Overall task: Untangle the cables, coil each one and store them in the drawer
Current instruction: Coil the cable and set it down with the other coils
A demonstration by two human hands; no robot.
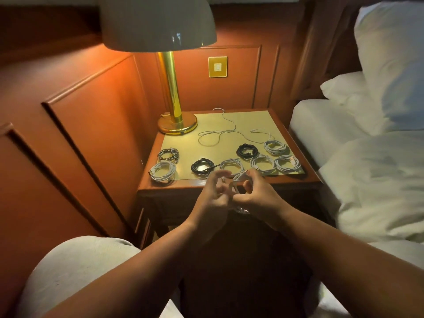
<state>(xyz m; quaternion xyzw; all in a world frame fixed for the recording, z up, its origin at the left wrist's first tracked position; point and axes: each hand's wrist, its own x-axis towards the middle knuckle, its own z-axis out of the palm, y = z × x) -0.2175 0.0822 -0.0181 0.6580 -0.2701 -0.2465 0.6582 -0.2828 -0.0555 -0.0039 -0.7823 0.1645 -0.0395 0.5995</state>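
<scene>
In the head view, both the left hand [214, 191] and right hand [254, 193] pinched a white cable [238, 180] above the worktop's [179, 183] front edge; winding even loops and tucking the end should hold the coil.

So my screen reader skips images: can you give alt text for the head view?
Both hands, left hand and right hand, wind a white cable in front of a nightstand holding eight coiled cables, one loose cable and a brass lamp, beside a bed.
</scene>
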